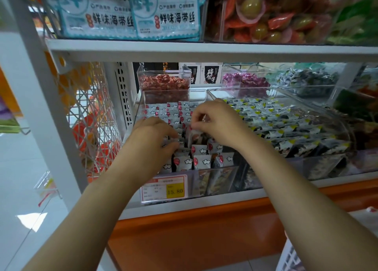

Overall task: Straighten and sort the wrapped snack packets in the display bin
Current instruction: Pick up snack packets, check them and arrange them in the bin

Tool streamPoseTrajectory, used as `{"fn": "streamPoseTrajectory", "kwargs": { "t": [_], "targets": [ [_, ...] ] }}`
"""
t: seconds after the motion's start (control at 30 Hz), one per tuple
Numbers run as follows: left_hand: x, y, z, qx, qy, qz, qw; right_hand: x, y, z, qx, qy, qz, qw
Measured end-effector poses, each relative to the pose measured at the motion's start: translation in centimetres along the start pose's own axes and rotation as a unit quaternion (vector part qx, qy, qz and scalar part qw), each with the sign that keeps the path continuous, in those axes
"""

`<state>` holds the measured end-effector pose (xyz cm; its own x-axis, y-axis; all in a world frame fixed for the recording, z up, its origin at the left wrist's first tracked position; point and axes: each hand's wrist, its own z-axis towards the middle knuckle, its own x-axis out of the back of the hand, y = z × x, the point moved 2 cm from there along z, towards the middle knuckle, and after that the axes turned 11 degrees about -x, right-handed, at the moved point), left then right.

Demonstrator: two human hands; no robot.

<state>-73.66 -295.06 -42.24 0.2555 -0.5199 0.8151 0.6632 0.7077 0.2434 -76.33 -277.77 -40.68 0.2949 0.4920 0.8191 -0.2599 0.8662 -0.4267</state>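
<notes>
1. Packets (pixel 201 161), white with a red dot and a cloud print, stand in rows in the clear bin (pixel 216 178) at the left end of the lower shelf (pixel 184 208). The far rows stand fairly straight; the near rows lean unevenly.
2. Your left grip (pixel 151 133) is down among the middle rows on the bin's left side, with fingers and thumb curled round a few packets.
3. Your right grip (pixel 216 121) is just to the right of it. It pinches the top edge of one packet (pixel 195 136) between thumb and fingertips. That packet is tilted and sits a little higher than its neighbours.
4. Your two grips are near each other but apart.
5. On the bin's near face you have a price tag (pixel 163 189) reading 15.80.
6. Just beside the bin on the right, a wider bin (pixel 319 164) holds dark packs (pixel 286 127) with yellow corners.
7. Beyond the bin, a small tub (pixel 163 80) holds red-wrapped sweets.
</notes>
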Motion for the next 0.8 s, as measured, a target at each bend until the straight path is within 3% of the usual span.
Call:
{"fn": "streamPoseTrajectory", "kwargs": {
  "t": [0.17,0.3,0.4,0.5,0.67,0.8],
  "targets": [
    [-0.1,0.5,0.2,0.043,0.049,-0.095,0.993,2.9,0.2,-2.4,-0.028,0.114,0.184,0.976],
    [-0.4,1.4,0.0,0.061,0.035,-0.154,0.986,4.1,0.6,-4.2,-0.049,0.172,0.285,0.942],
    [-0.5,1.8,-0.2,0.095,0.041,-0.225,0.969,3.8,0.9,-5.1,-0.089,0.146,0.369,0.914],
    [-0.4,1.9,-0.4,0.144,0.068,-0.331,0.930,3.0,1.1,-6.0,-0.140,0.115,0.478,0.859],
    [-0.3,1.6,-0.7,0.202,0.112,-0.423,0.876,2.4,1.4,-6.7,-0.219,0.019,0.673,0.706],
    [-0.4,1.4,-0.8,0.237,0.123,-0.488,0.831,2.4,1.5,-7.1,-0.242,-0.023,0.680,0.692]
  ]
}}
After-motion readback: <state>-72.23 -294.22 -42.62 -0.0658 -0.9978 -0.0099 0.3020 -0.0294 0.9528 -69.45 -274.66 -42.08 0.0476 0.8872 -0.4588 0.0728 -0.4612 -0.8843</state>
